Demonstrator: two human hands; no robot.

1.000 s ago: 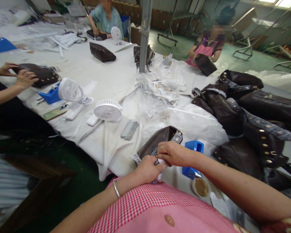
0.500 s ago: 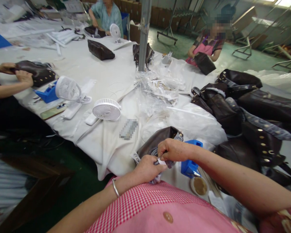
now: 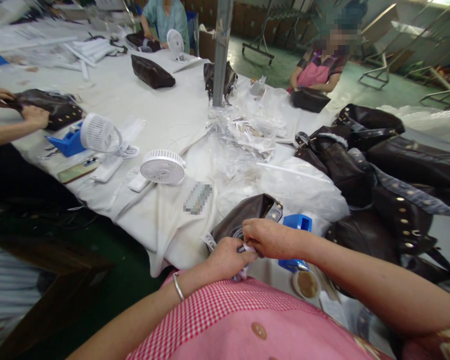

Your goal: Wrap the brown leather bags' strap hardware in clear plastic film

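Close in front of my body lies a dark brown leather handbag, tilted on the table, with clear plastic wrap on its right end. My left hand is closed on the bag's near edge, where grey material is bunched. Just above and to the right, my right hand has its fingers pinched together at the same spot. A small white tag shows between the two hands, under the right fingertips. Exactly what is between the fingers is partly hidden.
A blue tape dispenser and a round tin are beside my right forearm. Wrapped brown bags are piled to the right. A white fan, plastic sheets and a metal post stand ahead. Co-workers handle bags around the table.
My right hand has turned slightly, its fingers lower over the white tag. My left hand stays on the bag. Across the table, a co-worker's bag has come down.
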